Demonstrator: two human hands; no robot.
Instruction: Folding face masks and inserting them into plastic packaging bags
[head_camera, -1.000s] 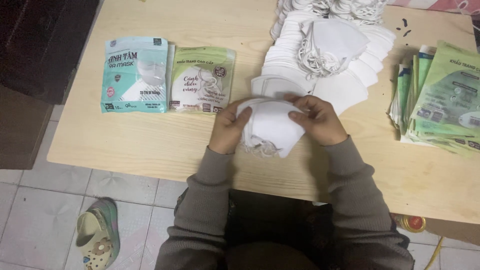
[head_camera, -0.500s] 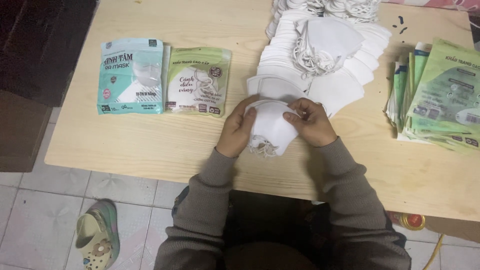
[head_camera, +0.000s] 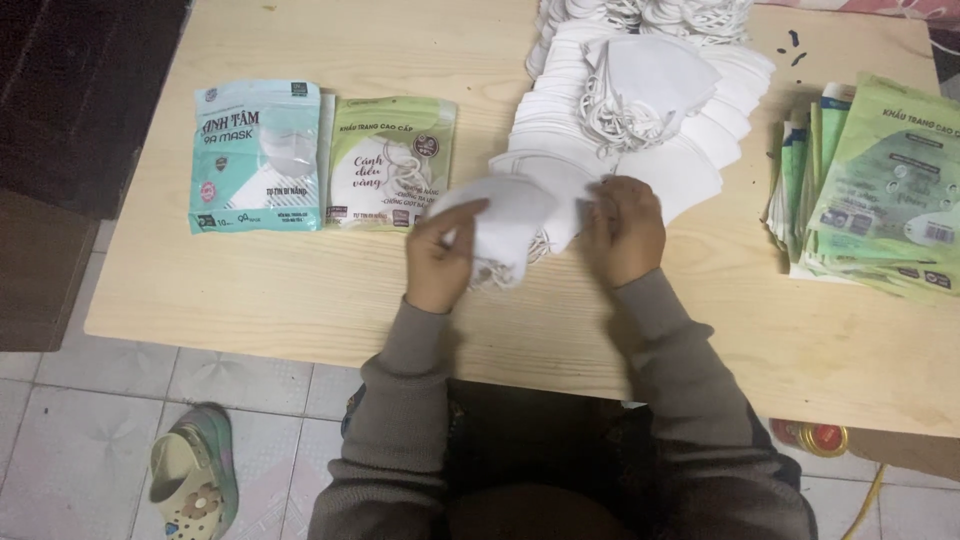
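Note:
My left hand (head_camera: 438, 262) grips a small bundle of white face masks (head_camera: 503, 222) just above the wooden table (head_camera: 300, 290), the ear loops hanging under it. To the right of the bundle, my right hand (head_camera: 625, 228) rests with its fingers on the near edge of a fanned row of white masks (head_camera: 600, 150). Whether those fingers pinch a mask is hidden. A loose heap of masks with tangled loops (head_camera: 650, 85) lies on top of the row.
Two filled mask packets lie at the left, a teal one (head_camera: 257, 155) and a green one (head_camera: 390, 160). A stack of flat green packets (head_camera: 880, 190) sits at the right edge. A sandal (head_camera: 193, 482) lies on the tiled floor.
My hands have parted. The left one carried the mask bundle to the left, and the right one moved right onto the row of masks.

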